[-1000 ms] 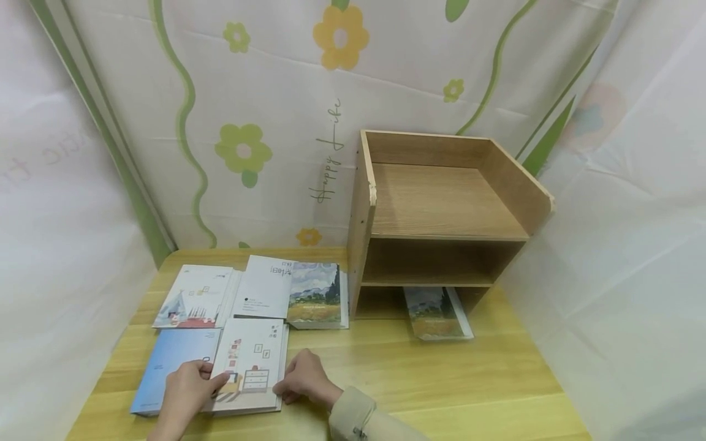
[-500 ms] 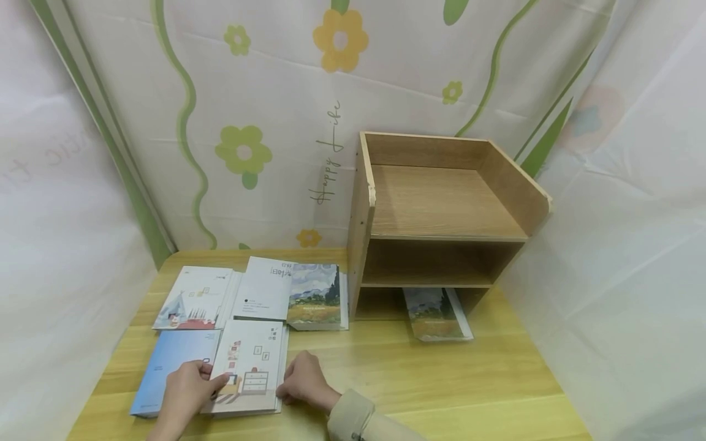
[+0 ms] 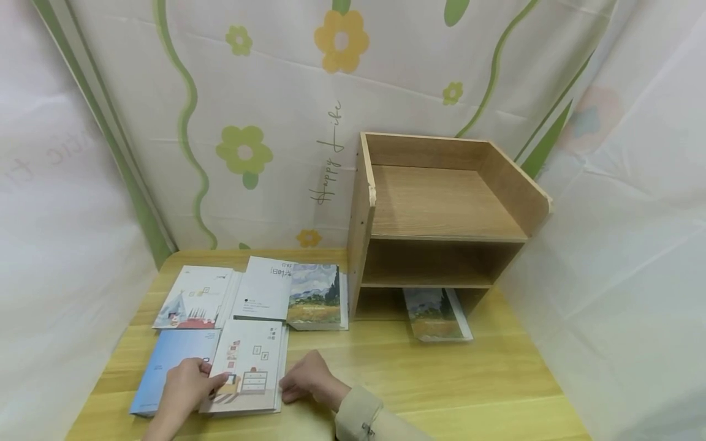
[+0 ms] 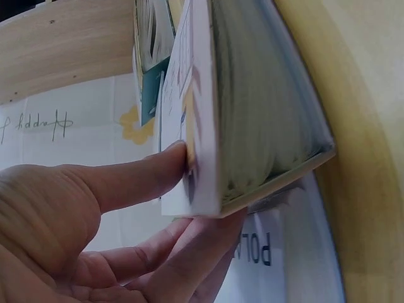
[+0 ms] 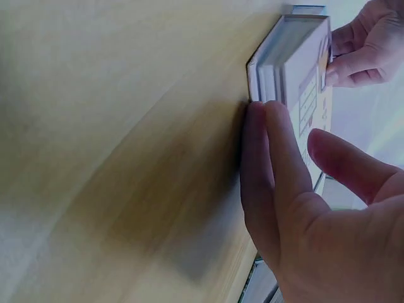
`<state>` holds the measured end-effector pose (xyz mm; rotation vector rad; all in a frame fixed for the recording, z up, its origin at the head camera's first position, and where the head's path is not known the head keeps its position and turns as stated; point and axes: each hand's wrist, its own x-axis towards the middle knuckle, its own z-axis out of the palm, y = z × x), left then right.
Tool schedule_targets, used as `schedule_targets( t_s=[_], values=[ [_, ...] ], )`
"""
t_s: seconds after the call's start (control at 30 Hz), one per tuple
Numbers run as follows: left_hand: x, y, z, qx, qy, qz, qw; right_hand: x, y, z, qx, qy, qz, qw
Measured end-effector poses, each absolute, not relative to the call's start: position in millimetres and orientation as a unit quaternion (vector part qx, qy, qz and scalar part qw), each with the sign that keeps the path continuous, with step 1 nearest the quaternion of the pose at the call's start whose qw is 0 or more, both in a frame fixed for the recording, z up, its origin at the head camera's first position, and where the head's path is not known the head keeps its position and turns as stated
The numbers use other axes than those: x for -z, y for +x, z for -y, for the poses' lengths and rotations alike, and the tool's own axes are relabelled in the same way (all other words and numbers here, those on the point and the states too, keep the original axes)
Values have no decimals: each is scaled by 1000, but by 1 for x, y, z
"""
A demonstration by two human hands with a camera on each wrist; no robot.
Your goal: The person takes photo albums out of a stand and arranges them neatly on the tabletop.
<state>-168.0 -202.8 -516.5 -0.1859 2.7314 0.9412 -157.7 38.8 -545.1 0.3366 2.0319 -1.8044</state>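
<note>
A white photo album (image 3: 250,361) with a drawn room on its cover lies at the front of the group of albums. My left hand (image 3: 186,387) grips its left edge, thumb on the cover and fingers against the side, as the left wrist view shows. Bulging clear pages fill the album (image 4: 259,107) there. Beside its right edge is my right hand (image 3: 313,381). In the right wrist view, the fingertips (image 5: 275,113) meet the album's side, while the thumb stands off the cover. A blue album (image 3: 173,367) lies to the left, partly behind my left hand.
Behind lie a white album with a tent picture (image 3: 193,297), a plain white album (image 3: 263,288) and a landscape-painting album (image 3: 315,294). A wooden shelf (image 3: 361,226) stands at the back right. Another painting album (image 3: 436,315) sticks out of its lowest level.
The right hand has eased slightly rightward, its thumb coming away from the cover. The white album's front end has shifted very slightly left, with the left hand still on it.
</note>
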Motion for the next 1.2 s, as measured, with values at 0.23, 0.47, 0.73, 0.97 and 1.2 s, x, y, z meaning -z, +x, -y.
schedule_targets(
  t_s=[0.23,0.47,0.73,0.97,1.2],
  values=[
    [512,-171,200,-309,-67,-940,129,544,-160,-45,676,137,-688,227],
    [512,-173,202,-308,-77,-937,144,544,-163,-49,716,150,-632,255],
    [513,-173,202,-314,-79,-935,147,541,-160,-50,727,153,-613,268],
    [513,-172,205,-312,-78,-935,152,541,-157,-52,735,154,-599,277],
    [515,-171,203,-322,-86,-933,133,546,-155,-67,755,120,-566,310]
  ],
)
